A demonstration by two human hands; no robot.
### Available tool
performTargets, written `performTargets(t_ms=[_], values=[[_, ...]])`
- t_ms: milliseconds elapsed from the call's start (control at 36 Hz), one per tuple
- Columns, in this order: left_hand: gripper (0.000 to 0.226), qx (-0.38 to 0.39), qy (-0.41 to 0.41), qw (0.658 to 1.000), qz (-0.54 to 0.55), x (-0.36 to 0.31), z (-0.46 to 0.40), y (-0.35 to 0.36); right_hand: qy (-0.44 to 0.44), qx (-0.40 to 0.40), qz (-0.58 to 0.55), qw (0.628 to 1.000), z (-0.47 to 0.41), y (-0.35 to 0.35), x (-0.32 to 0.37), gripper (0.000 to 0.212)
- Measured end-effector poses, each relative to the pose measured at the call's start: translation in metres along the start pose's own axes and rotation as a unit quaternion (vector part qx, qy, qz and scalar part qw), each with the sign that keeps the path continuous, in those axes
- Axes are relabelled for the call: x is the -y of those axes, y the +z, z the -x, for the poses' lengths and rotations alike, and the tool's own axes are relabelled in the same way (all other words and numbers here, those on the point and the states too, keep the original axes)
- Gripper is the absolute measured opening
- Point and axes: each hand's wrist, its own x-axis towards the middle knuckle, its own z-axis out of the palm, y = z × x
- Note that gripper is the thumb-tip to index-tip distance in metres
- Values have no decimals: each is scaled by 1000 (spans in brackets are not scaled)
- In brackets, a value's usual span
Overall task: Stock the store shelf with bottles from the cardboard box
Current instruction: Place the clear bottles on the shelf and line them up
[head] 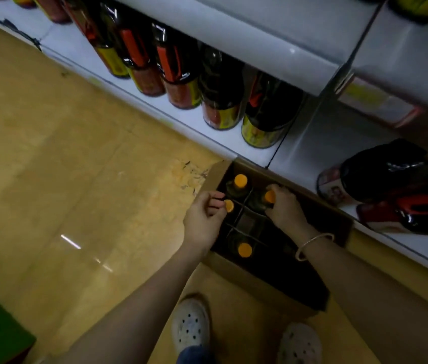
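An open cardboard box (pixel 260 285) sits on the floor against the bottom shelf (pixel 299 158). Inside it stand dark bottles with orange caps, separated by cardboard dividers. My left hand (pixel 203 219) pinches the cap of a bottle (pixel 229 205) at the box's left edge. My right hand (pixel 285 206) grips the neck of another bottle (pixel 269 197) just below its orange cap. Two more capped bottles stand free, one at the far corner (pixel 241 181) and one nearer me (pixel 245 250).
A row of dark bottles with red and yellow labels (pixel 220 101) fills the bottom shelf's left section. Larger dark jugs (pixel 391 179) lie on its right section. An upper shelf (pixel 273 48) overhangs. My feet in white clogs (pixel 190 324) stand on the tan floor by the box.
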Motion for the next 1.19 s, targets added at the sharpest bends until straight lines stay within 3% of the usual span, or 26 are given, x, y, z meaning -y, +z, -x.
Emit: performTargets(t_ms=[139,306,472,611,722,778,889,1083,1194], values=[[25,22,13,1000,13,14,-7,11,3,-70,-32,997,-14,16,-9,21],[40,57,29,998,-10,2,3,9,-30,-67,-12,997,9,2,-7,14],[45,71,65,984,-150,-30,30,2,-82,-77,-20,993,66,-53,27,18],[81,128,126,955,-238,-82,59,-2,-130,-88,-37,987,123,-132,69,19],[106,183,146,944,-232,-131,76,-5,-198,-81,-41,976,162,-195,108,18],[100,193,157,946,-207,-171,90,-12,-221,-77,-61,970,183,-237,131,23],[60,170,167,956,-170,-247,126,-40,-235,-95,-90,963,220,-305,173,31],[53,133,212,950,-185,-364,191,-101,-293,-166,-136,932,283,-404,249,37],[38,113,268,944,-158,-441,236,-130,-349,-213,-172,896,320,-460,288,38]])
